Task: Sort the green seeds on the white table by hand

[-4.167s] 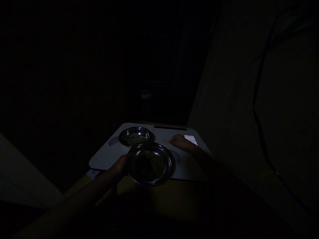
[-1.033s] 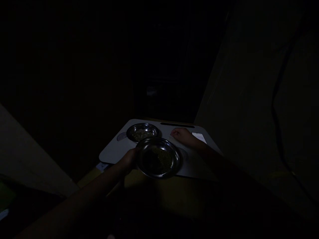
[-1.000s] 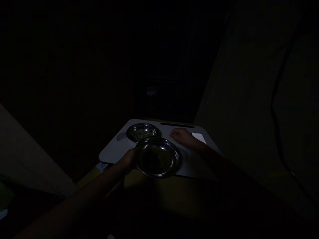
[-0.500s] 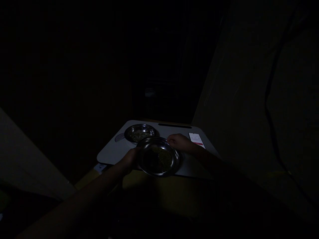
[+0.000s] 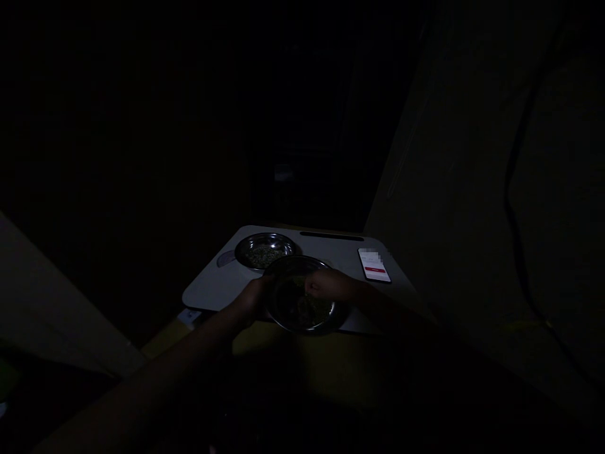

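Note:
In the dim head view, a shiny steel bowl (image 5: 286,323) sits at the near edge of a small white table, tilted slightly. Small greenish bits (image 5: 321,310) lie in its right half. My left hand (image 5: 255,296) grips the bowl's left rim, its thumb at the edge. Over the bowl's inside, my right hand (image 5: 328,285) is closed with curled fingers; whatever it may hold is too dark to make out. Just behind stands a second steel bowl (image 5: 288,243), with pale greenish bits (image 5: 263,256) in it.
The white table (image 5: 208,287) has a dark slot (image 5: 331,236) along its far edge. A lit phone (image 5: 374,265) lies on its right side. A wall with a dark cable (image 5: 510,189) rises at the right. The surroundings are mostly black.
My right hand has moved from the bowl's far right rim to over its inside, left and downward. My left hand stays at the rim, and the near bowl has shifted slightly right.

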Demonstrator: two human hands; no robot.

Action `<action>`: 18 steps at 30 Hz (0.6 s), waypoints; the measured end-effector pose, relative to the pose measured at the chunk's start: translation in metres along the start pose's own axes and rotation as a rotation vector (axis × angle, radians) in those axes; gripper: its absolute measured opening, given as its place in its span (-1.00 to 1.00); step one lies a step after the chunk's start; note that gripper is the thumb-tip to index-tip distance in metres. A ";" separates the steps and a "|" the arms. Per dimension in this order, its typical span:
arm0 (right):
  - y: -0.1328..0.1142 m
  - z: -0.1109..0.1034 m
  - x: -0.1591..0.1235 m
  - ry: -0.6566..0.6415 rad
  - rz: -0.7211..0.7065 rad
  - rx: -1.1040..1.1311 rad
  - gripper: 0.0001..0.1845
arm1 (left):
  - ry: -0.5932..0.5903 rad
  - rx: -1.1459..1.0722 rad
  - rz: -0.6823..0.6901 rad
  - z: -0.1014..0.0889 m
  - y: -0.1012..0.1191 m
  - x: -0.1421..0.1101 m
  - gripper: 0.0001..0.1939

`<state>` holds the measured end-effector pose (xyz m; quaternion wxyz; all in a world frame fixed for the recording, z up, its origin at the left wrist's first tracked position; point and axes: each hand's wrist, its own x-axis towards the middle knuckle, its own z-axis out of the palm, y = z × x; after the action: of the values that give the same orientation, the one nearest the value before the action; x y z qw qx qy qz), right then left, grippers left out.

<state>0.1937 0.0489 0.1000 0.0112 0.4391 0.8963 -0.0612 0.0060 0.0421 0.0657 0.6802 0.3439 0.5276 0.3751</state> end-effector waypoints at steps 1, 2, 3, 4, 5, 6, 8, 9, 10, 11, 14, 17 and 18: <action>0.001 0.002 0.001 -0.005 -0.003 0.011 -0.77 | 0.000 -0.002 -0.006 0.000 0.000 0.001 -0.69; 0.002 0.003 0.001 -0.007 -0.008 0.020 -0.76 | 0.002 -0.009 -0.011 0.000 0.000 0.001 -0.69; 0.003 0.005 0.002 -0.005 -0.013 0.023 -0.76 | 0.003 -0.021 -0.014 0.000 -0.001 0.002 -0.70; 0.004 0.007 0.003 -0.001 -0.019 0.019 -0.76 | 0.003 -0.036 -0.018 0.000 -0.001 0.003 -0.70; 0.005 0.008 0.003 0.001 -0.023 0.011 -0.76 | 0.002 -0.050 -0.017 -0.001 -0.001 0.003 -0.71; 0.005 0.009 0.003 0.001 -0.027 0.003 -0.76 | -0.004 -0.061 -0.014 -0.001 -0.001 0.004 -0.71; 0.005 0.010 0.003 -0.005 -0.033 -0.008 -0.76 | -0.014 -0.065 -0.007 -0.001 -0.001 0.004 -0.71; 0.004 0.010 0.003 -0.007 -0.032 -0.007 -0.76 | -0.017 -0.064 -0.007 0.000 0.000 0.004 -0.71; 0.003 0.009 0.003 -0.009 -0.027 -0.005 -0.77 | -0.022 -0.065 -0.011 0.000 0.000 0.004 -0.72; 0.002 0.008 0.003 -0.008 -0.022 -0.002 -0.77 | -0.029 -0.066 -0.019 0.000 0.000 0.003 -0.72; -0.002 0.004 0.001 -0.005 -0.011 -0.007 -0.76 | -0.041 -0.058 -0.034 0.001 0.001 0.000 -0.72; -0.005 0.001 0.000 -0.004 0.000 -0.013 -0.77 | -0.033 -0.035 0.004 0.002 0.001 -0.006 -0.70; -0.006 0.001 0.000 -0.005 0.006 -0.014 -0.77 | -0.033 -0.023 0.020 0.003 0.001 -0.007 -0.69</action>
<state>0.1895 0.0452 0.0997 0.0166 0.4415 0.8954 -0.0559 0.0071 0.0359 0.0708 0.6890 0.3476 0.5084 0.3820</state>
